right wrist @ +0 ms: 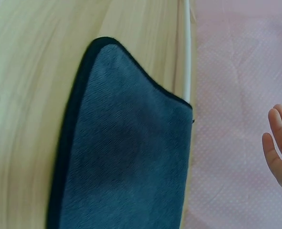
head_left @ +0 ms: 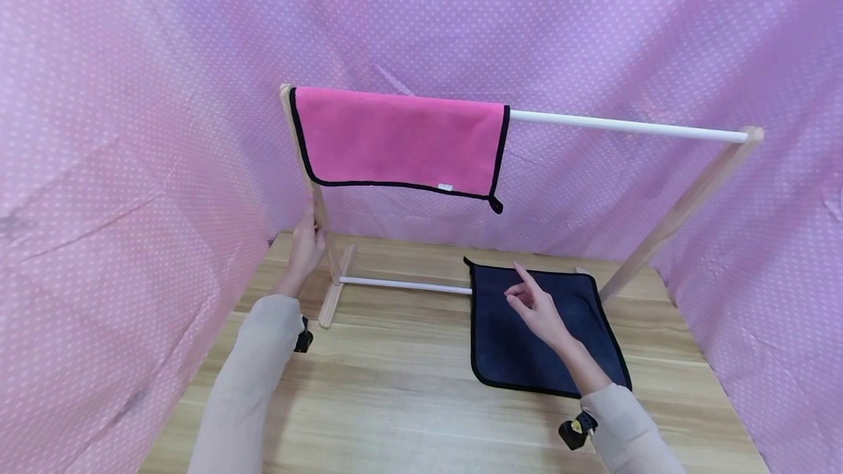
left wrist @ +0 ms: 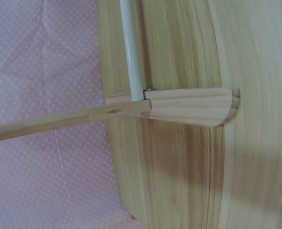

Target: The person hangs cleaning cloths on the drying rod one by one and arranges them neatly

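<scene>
A pink towel (head_left: pixel 402 141) with black edging hangs folded over the left part of a rack's white top bar (head_left: pixel 626 125). My left hand (head_left: pixel 306 243) holds the rack's left wooden post (head_left: pixel 332 258) below the towel; only a sliver of this hand shows at the edge of the left wrist view. A dark blue towel (head_left: pixel 546 357) with black edging drapes over the lower white bar (head_left: pixel 408 285) on the right, its front part spreading over the tabletop. Over this towel hovers my right hand (head_left: pixel 541 313), index finger extended, holding nothing.
The rack's right post (head_left: pixel 685 203) slants up behind the blue towel. A wooden foot (left wrist: pixel 193 106) carries the left post on the wood-grain table (head_left: pixel 395 401). Pink dotted cloth (head_left: pixel 165 130) encloses the table at the back and sides.
</scene>
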Tool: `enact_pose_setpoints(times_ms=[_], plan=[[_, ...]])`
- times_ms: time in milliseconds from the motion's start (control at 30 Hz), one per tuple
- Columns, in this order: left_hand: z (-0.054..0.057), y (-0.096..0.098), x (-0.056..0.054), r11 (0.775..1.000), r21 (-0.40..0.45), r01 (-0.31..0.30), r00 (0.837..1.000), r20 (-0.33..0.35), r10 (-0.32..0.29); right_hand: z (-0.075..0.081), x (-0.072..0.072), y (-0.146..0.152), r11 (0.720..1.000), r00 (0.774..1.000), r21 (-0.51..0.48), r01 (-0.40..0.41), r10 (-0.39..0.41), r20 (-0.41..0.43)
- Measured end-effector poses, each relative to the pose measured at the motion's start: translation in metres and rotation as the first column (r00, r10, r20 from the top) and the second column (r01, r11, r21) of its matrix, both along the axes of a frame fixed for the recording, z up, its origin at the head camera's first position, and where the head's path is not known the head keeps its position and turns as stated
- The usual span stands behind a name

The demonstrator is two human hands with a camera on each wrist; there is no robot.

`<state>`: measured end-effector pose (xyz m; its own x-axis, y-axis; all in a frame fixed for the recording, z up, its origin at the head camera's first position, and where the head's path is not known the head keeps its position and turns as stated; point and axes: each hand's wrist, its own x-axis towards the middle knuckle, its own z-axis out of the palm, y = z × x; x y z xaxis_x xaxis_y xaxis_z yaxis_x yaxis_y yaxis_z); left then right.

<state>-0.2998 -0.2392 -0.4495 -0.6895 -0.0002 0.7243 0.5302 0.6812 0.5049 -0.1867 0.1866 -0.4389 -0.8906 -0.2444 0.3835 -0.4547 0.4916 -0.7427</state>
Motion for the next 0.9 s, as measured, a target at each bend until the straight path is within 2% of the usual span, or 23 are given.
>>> enact_pose_setpoints(times_ms=[100, 167, 333, 433, 567, 800, 900], plan=[[-0.002, -0.001, -0.001, 1.000, 0.000, -0.007, 1.000, -0.010, 0.007, -0.009, -0.001, 0.008, 1.000, 1.000, -0.006, 0.015, -0.015, 0.010], [-0.003, -0.001, -0.002, 1.000, -0.001, 0.000, 1.000, -0.024, 0.000, -0.022, -0.005, 0.017, 1.000, 1.000, -0.007, 0.027, -0.026, 0.010], [-0.004, -0.001, -0.003, 1.000, 0.003, 0.014, 0.999, -0.036, -0.014, -0.057, -0.014, 0.044, 0.996, 0.998, 0.075, 0.052, -0.049, -0.035], [-0.004, -0.001, -0.003, 1.000, 0.008, 0.014, 1.000, -0.027, -0.013, -0.067, -0.013, 0.056, 0.993, 0.997, 0.104, 0.063, -0.059, -0.044], [-0.004, -0.002, -0.004, 1.000, 0.004, 0.011, 1.000, -0.018, -0.011, -0.069, -0.009, 0.068, 0.992, 0.997, 0.102, 0.076, -0.074, -0.029], [-0.004, -0.001, -0.003, 1.000, 0.006, 0.003, 1.000, -0.011, -0.003, -0.049, 0.008, 0.072, 0.992, 0.996, 0.092, 0.090, -0.091, -0.003], [-0.004, -0.001, -0.003, 1.000, 0.017, 0.003, 1.000, -0.002, -0.003, -0.047, 0.012, 0.076, 0.990, 0.994, 0.091, 0.107, -0.108, 0.006]])
